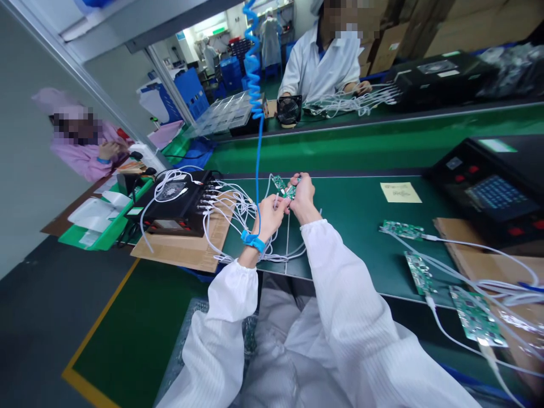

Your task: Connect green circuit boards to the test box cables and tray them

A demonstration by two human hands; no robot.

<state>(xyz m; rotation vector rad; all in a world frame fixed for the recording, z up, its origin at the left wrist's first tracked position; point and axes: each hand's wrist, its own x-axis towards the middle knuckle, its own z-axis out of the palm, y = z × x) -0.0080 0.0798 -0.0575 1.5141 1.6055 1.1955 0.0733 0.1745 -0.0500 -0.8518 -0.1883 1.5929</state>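
Over the green mat, my right hand (304, 195) is closed on a small green circuit board (290, 192). My left hand (270, 215), with a blue strap (252, 241) round its wrist, pinches the end of a white cable beside the board's lower left edge. Whether the plug sits in the board is too small to tell. Another small green board (278, 182) shows just behind the fingers, with a white cable at it. Several white cables (242, 204) lie to the left of my hands and run to a black box (178, 204).
Cabled boards (403, 229) lie at the right, near a black device with a screen (493, 192) and a yellow note (400, 192). A coiled blue cord (254, 73) hangs ahead. People sit across the bench and at far left, by a green tray (102, 241).
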